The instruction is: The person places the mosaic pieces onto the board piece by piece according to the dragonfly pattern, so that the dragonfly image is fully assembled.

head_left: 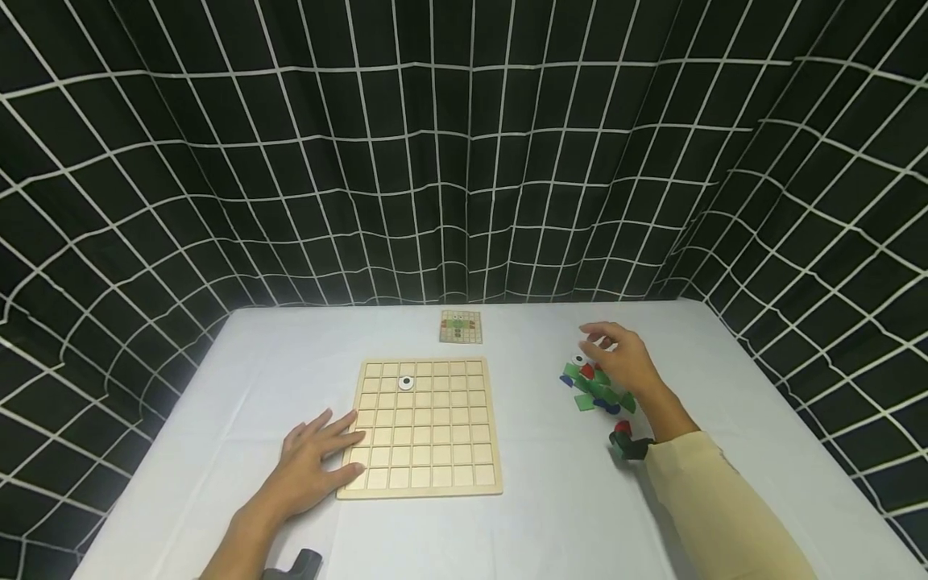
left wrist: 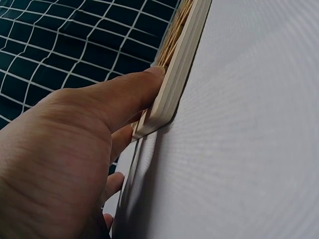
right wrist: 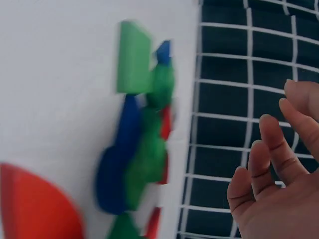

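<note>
While the left hand [head_left: 315, 455] is resting spread-fingered on the pale wooden gridded board [head_left: 442, 435], the right hand [head_left: 627, 354] is hovering loosely bent, apparently empty, near the round black-and-white disc [head_left: 578, 359] beside green, red and blue pieces [head_left: 600, 390]; pinching its rim should avoid scattering them.

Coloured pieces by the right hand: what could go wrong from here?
- The coloured pieces are bunched together, so lifting one might drag others along.
- A red piece sits very near the right wrist camera, which could knock it.
- The left hand touches the board's edge; a push might shift the board.
</note>
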`<move>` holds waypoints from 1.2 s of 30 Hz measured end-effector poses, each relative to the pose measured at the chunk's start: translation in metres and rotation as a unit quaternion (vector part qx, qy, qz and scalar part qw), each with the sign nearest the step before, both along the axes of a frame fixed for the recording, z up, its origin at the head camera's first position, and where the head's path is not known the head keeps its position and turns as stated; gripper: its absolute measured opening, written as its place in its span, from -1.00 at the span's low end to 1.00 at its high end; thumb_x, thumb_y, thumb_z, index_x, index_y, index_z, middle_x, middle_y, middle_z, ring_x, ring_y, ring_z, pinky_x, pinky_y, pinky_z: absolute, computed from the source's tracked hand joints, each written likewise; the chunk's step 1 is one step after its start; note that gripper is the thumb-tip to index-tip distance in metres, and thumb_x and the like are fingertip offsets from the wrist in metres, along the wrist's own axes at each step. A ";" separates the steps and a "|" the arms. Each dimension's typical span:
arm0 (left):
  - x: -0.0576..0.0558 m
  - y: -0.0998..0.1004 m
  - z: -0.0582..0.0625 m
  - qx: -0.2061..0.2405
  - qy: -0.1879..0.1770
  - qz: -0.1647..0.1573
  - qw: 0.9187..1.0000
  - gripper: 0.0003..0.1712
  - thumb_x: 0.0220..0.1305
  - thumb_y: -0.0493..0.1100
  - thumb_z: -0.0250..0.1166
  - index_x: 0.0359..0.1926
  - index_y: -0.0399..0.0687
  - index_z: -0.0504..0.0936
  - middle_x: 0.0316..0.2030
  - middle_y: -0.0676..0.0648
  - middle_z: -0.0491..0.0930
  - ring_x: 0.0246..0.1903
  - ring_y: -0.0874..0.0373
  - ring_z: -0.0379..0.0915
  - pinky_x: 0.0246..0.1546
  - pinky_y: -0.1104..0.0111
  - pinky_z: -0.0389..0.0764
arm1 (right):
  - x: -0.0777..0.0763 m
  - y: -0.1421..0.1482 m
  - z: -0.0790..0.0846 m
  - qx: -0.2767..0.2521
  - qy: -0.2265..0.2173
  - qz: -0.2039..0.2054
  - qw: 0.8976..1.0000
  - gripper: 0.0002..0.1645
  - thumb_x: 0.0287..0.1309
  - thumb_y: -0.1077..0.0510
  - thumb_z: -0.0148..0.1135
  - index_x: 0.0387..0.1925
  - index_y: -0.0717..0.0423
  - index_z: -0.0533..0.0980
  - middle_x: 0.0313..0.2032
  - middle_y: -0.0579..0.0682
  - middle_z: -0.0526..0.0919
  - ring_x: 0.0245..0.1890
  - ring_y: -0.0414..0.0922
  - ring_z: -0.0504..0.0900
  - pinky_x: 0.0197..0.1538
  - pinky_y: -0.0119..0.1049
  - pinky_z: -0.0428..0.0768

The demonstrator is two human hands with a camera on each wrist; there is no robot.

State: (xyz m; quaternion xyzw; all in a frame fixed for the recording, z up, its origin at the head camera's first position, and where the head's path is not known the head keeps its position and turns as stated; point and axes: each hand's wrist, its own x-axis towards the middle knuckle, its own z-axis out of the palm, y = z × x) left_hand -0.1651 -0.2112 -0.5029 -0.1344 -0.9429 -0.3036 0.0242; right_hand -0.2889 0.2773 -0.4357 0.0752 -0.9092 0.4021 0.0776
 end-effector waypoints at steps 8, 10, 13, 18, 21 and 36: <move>0.001 -0.001 0.001 -0.001 -0.002 0.002 1.000 -0.42 0.03 0.17 0.44 0.09 0.12 0.65 0.34 0.03 0.32 0.40 -0.13 -0.06 0.33 -0.14 -0.27 | -0.011 0.010 -0.022 0.047 -0.077 -0.038 0.995 -0.57 0.30 0.10 0.21 0.17 0.11 0.49 -0.04 0.15 0.53 -0.10 0.07 0.44 -0.24 -0.18 0.52; 0.000 -0.001 0.001 -0.003 -0.002 0.003 1.000 -0.42 0.03 0.16 0.44 0.09 0.11 0.65 0.34 0.03 0.32 0.40 -0.13 -0.05 0.33 -0.14 -0.27 | -0.013 0.011 -0.025 0.050 -0.090 -0.042 0.994 -0.56 0.29 0.09 0.22 0.17 0.09 0.49 -0.01 0.16 0.53 -0.08 0.09 0.45 -0.20 -0.14 0.53; 0.000 -0.001 0.002 -0.004 -0.002 0.006 1.000 -0.42 0.02 0.16 0.45 0.09 0.12 0.65 0.33 0.03 0.32 0.40 -0.12 -0.05 0.33 -0.14 -0.27 | -0.016 0.010 -0.028 0.053 -0.099 -0.040 0.993 -0.56 0.29 0.07 0.21 0.17 0.09 0.49 0.02 0.20 0.52 -0.03 0.13 0.45 -0.14 -0.05 0.55; 0.000 0.000 0.002 -0.003 -0.001 0.008 1.000 -0.41 0.01 0.19 0.44 0.08 0.11 0.65 0.33 0.02 0.33 0.40 -0.14 -0.06 0.32 -0.15 -0.26 | -0.020 0.009 -0.031 0.058 -0.116 -0.035 0.991 -0.56 0.30 0.04 0.20 0.15 0.10 0.50 0.07 0.24 0.48 0.05 0.21 0.46 -0.05 0.11 0.53; 0.001 0.001 0.001 0.002 -0.004 0.007 1.000 -0.40 0.02 0.20 0.43 0.09 0.11 0.65 0.33 0.01 0.33 0.40 -0.14 -0.06 0.32 -0.16 -0.26 | -0.021 0.009 -0.032 0.070 -0.126 -0.035 0.989 -0.57 0.30 0.03 0.19 0.14 0.09 0.51 0.08 0.24 0.49 0.06 0.22 0.46 -0.02 0.13 0.52; 0.001 -0.001 -0.004 0.002 -0.006 0.005 1.000 -0.38 0.02 0.24 0.42 0.10 0.15 0.64 0.34 0.06 0.31 0.41 -0.09 -0.08 0.33 -0.13 -0.29 | -0.025 0.010 -0.037 0.114 -0.136 -0.013 0.984 -0.51 0.19 0.22 0.16 0.18 0.18 0.45 0.08 0.33 0.49 0.08 0.26 0.46 0.05 0.18 0.48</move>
